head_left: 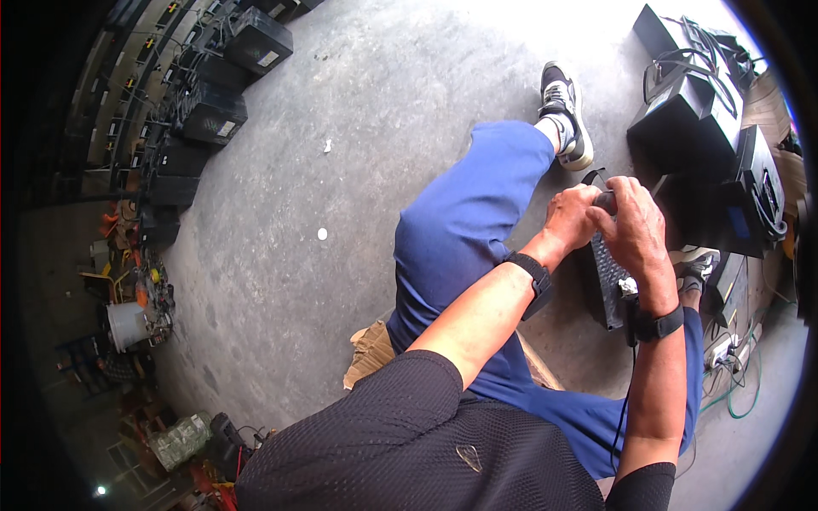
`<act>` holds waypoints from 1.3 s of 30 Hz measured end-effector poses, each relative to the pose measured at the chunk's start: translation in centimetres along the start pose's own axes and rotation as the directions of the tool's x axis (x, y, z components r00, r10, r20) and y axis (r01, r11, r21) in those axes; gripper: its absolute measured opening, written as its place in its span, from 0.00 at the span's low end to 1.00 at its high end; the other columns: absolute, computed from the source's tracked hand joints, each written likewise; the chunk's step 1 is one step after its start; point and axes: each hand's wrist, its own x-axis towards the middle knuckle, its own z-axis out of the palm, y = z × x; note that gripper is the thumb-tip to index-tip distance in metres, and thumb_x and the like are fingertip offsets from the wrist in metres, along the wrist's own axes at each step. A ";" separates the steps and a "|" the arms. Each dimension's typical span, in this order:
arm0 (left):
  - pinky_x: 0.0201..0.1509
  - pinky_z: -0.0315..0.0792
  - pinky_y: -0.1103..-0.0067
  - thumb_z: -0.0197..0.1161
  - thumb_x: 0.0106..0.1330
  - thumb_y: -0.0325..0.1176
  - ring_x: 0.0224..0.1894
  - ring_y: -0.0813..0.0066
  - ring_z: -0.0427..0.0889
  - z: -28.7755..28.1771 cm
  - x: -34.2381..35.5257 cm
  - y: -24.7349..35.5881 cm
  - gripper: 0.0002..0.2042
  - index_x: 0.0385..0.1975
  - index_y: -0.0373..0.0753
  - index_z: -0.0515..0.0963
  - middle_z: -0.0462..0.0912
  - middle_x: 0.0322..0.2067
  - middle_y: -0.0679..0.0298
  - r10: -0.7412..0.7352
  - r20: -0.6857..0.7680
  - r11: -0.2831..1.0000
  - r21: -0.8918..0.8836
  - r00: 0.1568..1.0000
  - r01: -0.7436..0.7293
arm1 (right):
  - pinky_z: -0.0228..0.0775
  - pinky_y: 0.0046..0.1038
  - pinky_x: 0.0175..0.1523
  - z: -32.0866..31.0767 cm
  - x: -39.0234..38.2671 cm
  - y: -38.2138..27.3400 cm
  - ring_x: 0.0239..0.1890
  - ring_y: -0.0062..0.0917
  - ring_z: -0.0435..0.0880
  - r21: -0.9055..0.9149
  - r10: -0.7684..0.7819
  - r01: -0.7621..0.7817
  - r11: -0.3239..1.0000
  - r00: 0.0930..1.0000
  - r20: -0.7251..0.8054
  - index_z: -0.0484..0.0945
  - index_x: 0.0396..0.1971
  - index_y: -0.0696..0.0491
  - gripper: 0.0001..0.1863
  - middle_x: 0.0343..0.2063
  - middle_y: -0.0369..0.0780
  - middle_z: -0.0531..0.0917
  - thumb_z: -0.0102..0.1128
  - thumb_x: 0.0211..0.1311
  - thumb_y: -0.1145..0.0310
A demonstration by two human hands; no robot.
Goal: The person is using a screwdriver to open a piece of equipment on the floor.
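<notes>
My two hands meet over a black case [607, 285] with a perforated-looking surface, standing between my legs. My left hand [569, 220] is closed, its knuckles up, close against the right one. The fingers of my right hand [636, 223] curl round a dark rounded piece [606, 202], of which only a small part shows between the hands; its kind is unclear. Whether my left fingers also grip it is hidden. Beside my right wrist hangs a slim black object [630, 322] with a black cord running down across my trousers. Something small and whitish [628, 286] sits above it.
Large black boxes with coiled cables [690, 119] stand at the right. More black boxes [213, 111] line the left, before racks. Torn cardboard [368, 353] lies by my left leg. A white bucket [128, 326] and clutter are far left. Green cable [743, 400] lies at lower right.
</notes>
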 end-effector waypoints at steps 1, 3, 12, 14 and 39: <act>0.50 0.78 0.58 0.65 0.63 0.38 0.47 0.46 0.84 0.1 0.0 0.0 0.09 0.39 0.41 0.83 0.86 0.41 0.52 -0.008 0.003 1.000 0.021 1.000 0.008 | 0.74 0.42 0.53 0.2 0.0 0.2 0.47 0.46 0.81 0.000 0.002 -0.002 1.000 1.000 0.001 0.76 0.48 0.55 0.19 0.42 0.46 0.79 0.69 0.56 0.74; 0.51 0.78 0.58 0.64 0.63 0.37 0.47 0.46 0.84 0.2 -0.2 0.1 0.09 0.38 0.41 0.83 0.86 0.41 0.52 -0.006 -0.025 1.000 -0.001 1.000 0.006 | 0.74 0.43 0.54 0.6 -0.1 0.7 0.47 0.45 0.81 0.008 0.018 -0.018 1.000 1.000 0.015 0.76 0.47 0.54 0.18 0.41 0.45 0.79 0.70 0.56 0.73; 0.51 0.77 0.58 0.65 0.62 0.34 0.47 0.45 0.83 0.0 -0.2 0.1 0.08 0.39 0.42 0.84 0.85 0.41 0.52 -0.001 -0.038 0.999 -0.036 0.999 -0.001 | 0.75 0.42 0.53 0.1 0.0 0.3 0.49 0.44 0.81 0.017 0.023 -0.024 1.000 0.999 0.035 0.78 0.47 0.53 0.18 0.42 0.45 0.80 0.69 0.56 0.74; 0.51 0.77 0.59 0.65 0.61 0.33 0.47 0.46 0.84 0.0 0.1 0.4 0.08 0.39 0.42 0.84 0.85 0.41 0.52 -0.003 -0.048 0.999 -0.034 0.999 0.001 | 0.75 0.42 0.55 0.0 0.0 0.4 0.50 0.44 0.81 0.086 0.022 -0.026 0.996 0.998 0.050 0.79 0.48 0.52 0.18 0.42 0.44 0.80 0.68 0.56 0.75; 0.50 0.78 0.59 0.66 0.61 0.33 0.46 0.47 0.84 -0.1 -0.2 0.4 0.07 0.38 0.41 0.84 0.86 0.39 0.53 -0.014 -0.004 0.999 0.030 1.000 0.014 | 0.74 0.43 0.54 0.2 -0.1 0.3 0.49 0.45 0.81 0.073 -0.102 0.100 0.992 0.995 0.014 0.79 0.47 0.54 0.18 0.44 0.45 0.81 0.68 0.55 0.77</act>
